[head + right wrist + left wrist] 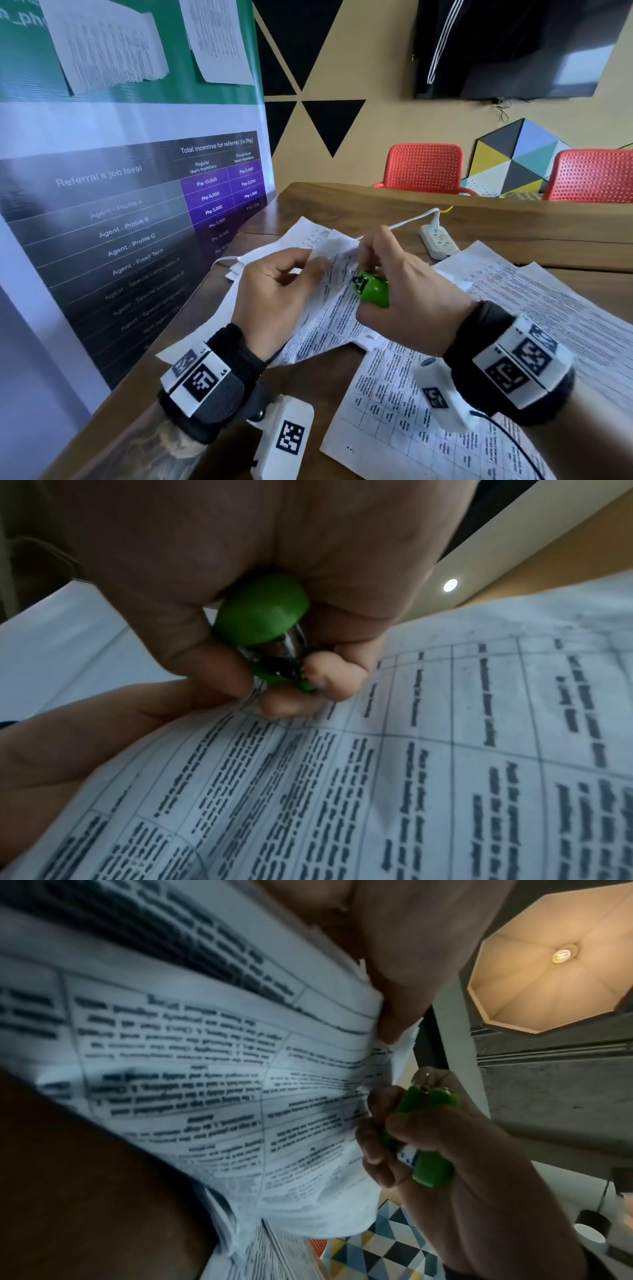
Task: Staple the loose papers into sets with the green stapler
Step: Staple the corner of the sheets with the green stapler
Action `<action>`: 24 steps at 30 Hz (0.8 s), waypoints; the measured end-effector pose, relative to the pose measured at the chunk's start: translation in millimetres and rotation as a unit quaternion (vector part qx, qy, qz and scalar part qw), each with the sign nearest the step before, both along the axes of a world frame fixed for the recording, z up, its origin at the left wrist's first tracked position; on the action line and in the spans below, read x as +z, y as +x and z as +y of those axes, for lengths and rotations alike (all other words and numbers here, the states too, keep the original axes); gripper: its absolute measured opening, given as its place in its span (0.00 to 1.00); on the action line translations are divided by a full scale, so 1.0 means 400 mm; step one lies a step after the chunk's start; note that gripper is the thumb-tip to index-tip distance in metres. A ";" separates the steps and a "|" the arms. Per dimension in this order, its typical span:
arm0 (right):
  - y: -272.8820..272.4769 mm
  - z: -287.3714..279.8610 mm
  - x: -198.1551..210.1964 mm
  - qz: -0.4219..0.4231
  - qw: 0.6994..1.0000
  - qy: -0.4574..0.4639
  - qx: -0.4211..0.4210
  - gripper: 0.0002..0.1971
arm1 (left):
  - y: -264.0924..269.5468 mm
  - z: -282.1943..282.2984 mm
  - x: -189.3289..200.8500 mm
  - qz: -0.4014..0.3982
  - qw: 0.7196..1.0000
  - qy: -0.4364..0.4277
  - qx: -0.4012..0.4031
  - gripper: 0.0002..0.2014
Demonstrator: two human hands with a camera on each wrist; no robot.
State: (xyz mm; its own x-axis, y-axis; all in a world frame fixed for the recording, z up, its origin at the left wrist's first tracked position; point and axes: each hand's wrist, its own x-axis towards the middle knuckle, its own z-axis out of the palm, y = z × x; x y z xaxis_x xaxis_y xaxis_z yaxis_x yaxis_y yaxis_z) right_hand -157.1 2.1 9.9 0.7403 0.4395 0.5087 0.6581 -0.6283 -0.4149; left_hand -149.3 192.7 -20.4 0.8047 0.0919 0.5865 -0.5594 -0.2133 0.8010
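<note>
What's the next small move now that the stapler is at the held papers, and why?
Probably slide the green stapler onto the sheets' corner and squeeze. The right hand grips it with its metal mouth facing the lifted set of papers, which the left hand pinches. Whether the paper is already in the mouth can't be told.

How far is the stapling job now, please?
Done: no stapled set is visible. In hand: the left hand holds a paper set while the right hand grips the green stapler at it. Left: loose sheets lie on the table.
</note>
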 end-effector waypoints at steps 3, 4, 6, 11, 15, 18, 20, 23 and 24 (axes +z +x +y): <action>0.015 0.000 -0.006 -0.016 1.000 0.020 -0.003 0.21 | -0.001 -0.007 -0.007 0.015 1.000 -0.021 -0.014 0.04; 0.020 0.000 -0.008 -0.029 0.999 0.026 0.001 0.20 | 0.002 -0.006 -0.008 0.017 0.999 -0.027 -0.011 0.04; 0.030 0.001 -0.016 -0.062 0.997 0.034 0.011 0.16 | 0.004 -0.002 -0.009 0.023 0.999 -0.037 -0.010 0.04; 0.025 0.010 -0.024 -0.096 0.995 0.030 0.005 0.15 | -0.004 -0.009 -0.005 0.009 0.998 -0.055 -0.007 0.05; 0.017 0.015 -0.024 -0.091 0.995 0.042 -0.009 0.13 | -0.003 -0.013 -0.010 0.033 0.996 -0.083 -0.023 0.05; 0.015 0.017 -0.020 -0.120 0.992 0.037 -0.025 0.10 | -0.006 -0.014 -0.006 0.034 0.994 -0.095 -0.036 0.05; 0.016 0.017 -0.016 -0.136 0.990 0.032 -0.020 0.11 | -0.006 -0.014 -0.001 0.036 0.992 -0.111 -0.050 0.05; 0.014 0.018 -0.013 -0.168 0.985 0.021 -0.021 0.12 | -0.009 -0.011 0.007 0.032 0.988 -0.128 -0.086 0.06; 0.012 0.019 -0.013 -0.178 0.984 0.017 -0.024 0.12 | -0.010 -0.010 0.011 0.026 0.988 -0.124 -0.091 0.06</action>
State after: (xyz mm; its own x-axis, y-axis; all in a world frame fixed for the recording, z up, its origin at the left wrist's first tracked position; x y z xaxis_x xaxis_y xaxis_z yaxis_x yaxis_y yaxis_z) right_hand -152.4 9.9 4.9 0.5321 0.3864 0.7534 0.7355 -0.6517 -0.1852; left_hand -153.4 188.6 -16.1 0.8495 0.0782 0.5218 -0.5274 0.0926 0.8446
